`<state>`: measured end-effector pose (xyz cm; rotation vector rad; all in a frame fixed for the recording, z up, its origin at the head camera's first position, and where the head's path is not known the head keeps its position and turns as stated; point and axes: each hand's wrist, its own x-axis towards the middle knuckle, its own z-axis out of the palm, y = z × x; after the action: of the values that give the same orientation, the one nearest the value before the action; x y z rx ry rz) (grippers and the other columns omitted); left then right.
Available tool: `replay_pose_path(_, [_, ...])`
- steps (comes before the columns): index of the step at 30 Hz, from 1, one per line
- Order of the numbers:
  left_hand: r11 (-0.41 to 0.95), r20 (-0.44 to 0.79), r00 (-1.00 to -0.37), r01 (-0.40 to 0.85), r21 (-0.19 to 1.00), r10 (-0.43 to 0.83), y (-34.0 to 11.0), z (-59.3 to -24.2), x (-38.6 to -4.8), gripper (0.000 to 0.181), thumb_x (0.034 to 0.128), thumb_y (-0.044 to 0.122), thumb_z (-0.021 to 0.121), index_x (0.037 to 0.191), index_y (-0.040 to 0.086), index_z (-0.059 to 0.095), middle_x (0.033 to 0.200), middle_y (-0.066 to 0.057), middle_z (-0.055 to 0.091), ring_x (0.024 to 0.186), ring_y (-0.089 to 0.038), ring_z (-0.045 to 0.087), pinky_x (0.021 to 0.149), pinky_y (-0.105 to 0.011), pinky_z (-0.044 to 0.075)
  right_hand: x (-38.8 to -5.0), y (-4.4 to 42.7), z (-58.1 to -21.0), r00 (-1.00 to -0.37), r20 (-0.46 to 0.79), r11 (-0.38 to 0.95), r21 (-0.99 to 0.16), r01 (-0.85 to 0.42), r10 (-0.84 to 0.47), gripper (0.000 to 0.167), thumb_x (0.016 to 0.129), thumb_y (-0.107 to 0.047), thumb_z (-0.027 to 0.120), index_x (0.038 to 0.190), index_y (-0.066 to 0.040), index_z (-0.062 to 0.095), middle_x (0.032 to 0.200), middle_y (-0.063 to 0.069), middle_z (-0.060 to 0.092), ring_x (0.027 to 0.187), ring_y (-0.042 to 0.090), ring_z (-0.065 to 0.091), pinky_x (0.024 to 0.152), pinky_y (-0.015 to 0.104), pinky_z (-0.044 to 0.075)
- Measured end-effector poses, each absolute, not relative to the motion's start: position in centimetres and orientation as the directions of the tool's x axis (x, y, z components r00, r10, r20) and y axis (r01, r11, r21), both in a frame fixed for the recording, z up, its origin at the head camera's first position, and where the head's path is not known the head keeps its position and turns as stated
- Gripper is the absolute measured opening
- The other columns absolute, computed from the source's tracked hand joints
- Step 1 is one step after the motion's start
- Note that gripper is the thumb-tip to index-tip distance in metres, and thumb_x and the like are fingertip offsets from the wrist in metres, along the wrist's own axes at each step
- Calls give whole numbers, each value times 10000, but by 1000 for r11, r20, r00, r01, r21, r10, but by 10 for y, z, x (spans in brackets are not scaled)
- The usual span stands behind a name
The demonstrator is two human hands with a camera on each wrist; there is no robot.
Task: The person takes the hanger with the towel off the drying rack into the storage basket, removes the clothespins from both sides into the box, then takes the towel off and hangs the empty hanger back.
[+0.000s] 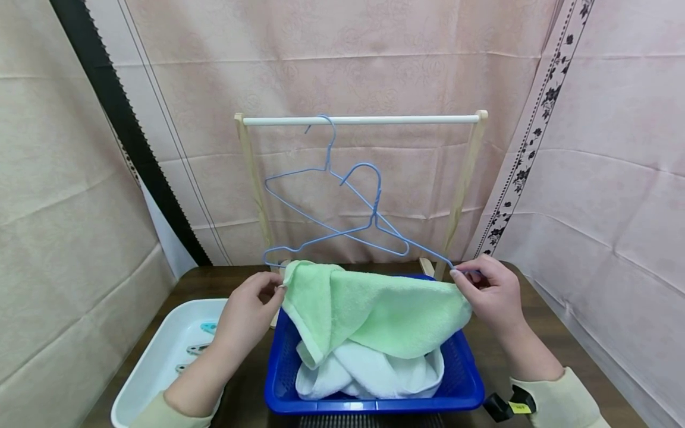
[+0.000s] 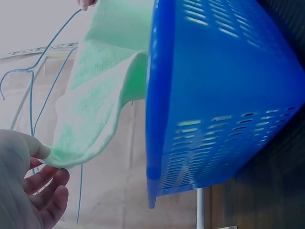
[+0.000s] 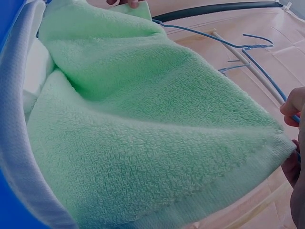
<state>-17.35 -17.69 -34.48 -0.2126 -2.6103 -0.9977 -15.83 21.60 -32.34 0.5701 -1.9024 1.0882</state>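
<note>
A light green towel (image 1: 380,306) spreads between my hands above a blue basket (image 1: 374,406), in front of a blue wire hanger (image 1: 342,233). Whether it passes over the hanger's bottom wire is hidden. My left hand (image 1: 248,309) pinches the towel's left corner; thumb and fingers show around its edge in the left wrist view. At the other end, my right hand (image 1: 495,291) grips the hanger's right end, with the towel's corner at its fingers (image 3: 291,164). A second blue hanger (image 1: 294,172) hooks over the white rail (image 1: 374,120) behind. White cloth (image 1: 369,371) lies crumpled in the basket.
A white tray (image 1: 155,356) with several clothespins (image 1: 198,349) stands at the left, partly behind my left forearm. Pale wooden posts (image 1: 464,187) hold up the rail on the brown table (image 1: 527,356). Cloth curtains (image 1: 401,71) enclose the back and sides.
</note>
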Motion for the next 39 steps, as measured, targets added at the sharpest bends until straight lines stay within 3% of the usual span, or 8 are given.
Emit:
replay_pose_path(14, [732,344,-938,266,627,46,-170,-353,-165,86,930,206,664,1002,226,707,989,63,649,839,-147,610,702,-312,523,-159,217,-324,-535,845,517,-465,-719,16,195,700,231,703,764,50,671,621,111,407,573,141,364,494,199,293])
replay_pose_path(21, [743,331,-941,268,613,66,-166,-357,-162,106,916,169,656,983,230,711,1019,64,655,856,-144,610,700,-295,522,-159,217,-325,-544,839,511,-475,-716,17,78,790,105,725,776,48,674,625,114,407,576,141,368,496,198,292])
replay_pose_path(39, [748,333,-934,312,585,129,-157,-366,-151,153,852,135,690,908,277,692,892,137,608,762,-129,578,661,-277,492,-160,216,-327,-534,845,538,-462,-705,25,206,690,234,707,769,47,676,625,101,413,575,127,366,495,187,293])
